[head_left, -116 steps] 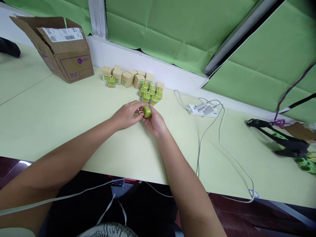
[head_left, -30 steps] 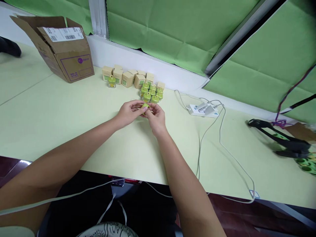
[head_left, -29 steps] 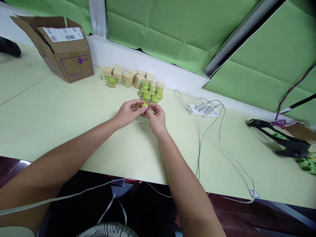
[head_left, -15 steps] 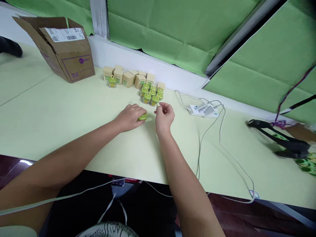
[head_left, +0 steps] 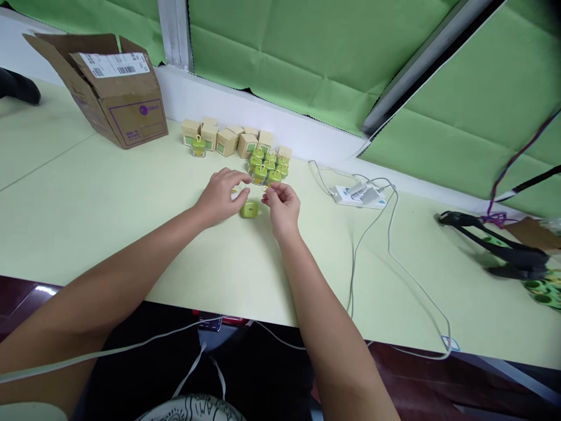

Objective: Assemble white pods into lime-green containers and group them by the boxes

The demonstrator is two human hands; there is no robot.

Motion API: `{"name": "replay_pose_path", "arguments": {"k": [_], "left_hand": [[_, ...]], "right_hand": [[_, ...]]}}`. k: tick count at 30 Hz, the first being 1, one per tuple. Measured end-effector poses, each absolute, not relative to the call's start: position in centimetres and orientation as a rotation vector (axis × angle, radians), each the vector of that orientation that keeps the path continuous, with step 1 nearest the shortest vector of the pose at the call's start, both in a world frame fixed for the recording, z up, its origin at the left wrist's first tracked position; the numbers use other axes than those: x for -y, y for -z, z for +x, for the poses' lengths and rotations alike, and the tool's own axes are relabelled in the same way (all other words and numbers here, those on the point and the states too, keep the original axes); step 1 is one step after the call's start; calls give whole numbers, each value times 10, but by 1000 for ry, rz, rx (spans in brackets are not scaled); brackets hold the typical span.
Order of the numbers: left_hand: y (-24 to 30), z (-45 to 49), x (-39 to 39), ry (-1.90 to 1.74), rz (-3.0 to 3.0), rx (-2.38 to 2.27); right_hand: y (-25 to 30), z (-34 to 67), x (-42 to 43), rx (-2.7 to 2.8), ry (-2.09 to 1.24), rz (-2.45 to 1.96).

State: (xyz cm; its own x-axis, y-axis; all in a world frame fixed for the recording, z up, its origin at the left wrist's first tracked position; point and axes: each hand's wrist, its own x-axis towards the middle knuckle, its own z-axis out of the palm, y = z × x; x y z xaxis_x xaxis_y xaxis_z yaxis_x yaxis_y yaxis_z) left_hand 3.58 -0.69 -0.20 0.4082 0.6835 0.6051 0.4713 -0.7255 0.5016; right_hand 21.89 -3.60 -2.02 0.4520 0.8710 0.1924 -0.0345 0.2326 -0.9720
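One green cap (head_left: 249,210) near left hand (head_left: 219,197), well inside table edge (head_left: 263,318).

Lid (head_left: 249,210) on table (head_left: 210,263) before jars (head_left: 260,175); boxes (head_left: 226,142) behind, carton (head_left: 131,117) left.

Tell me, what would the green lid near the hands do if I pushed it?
The green lid would probably slide rather than roll, because it looks squarish and rests on the table. Its shiny surface might feel slippery. Its smooth, even shape suggests it's stiff.
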Motion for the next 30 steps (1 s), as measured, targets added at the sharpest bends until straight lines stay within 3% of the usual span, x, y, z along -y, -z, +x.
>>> {"name": "replay_pose_path", "arguments": {"k": [14,30], "left_hand": [[12,39,1,-1344,2329,-790],[8,36,0,-1232,2339,-892]], "right_hand": [[20,217,39,1161,-864,-1076],[19,220,47,1564,-327,-1321]]}}
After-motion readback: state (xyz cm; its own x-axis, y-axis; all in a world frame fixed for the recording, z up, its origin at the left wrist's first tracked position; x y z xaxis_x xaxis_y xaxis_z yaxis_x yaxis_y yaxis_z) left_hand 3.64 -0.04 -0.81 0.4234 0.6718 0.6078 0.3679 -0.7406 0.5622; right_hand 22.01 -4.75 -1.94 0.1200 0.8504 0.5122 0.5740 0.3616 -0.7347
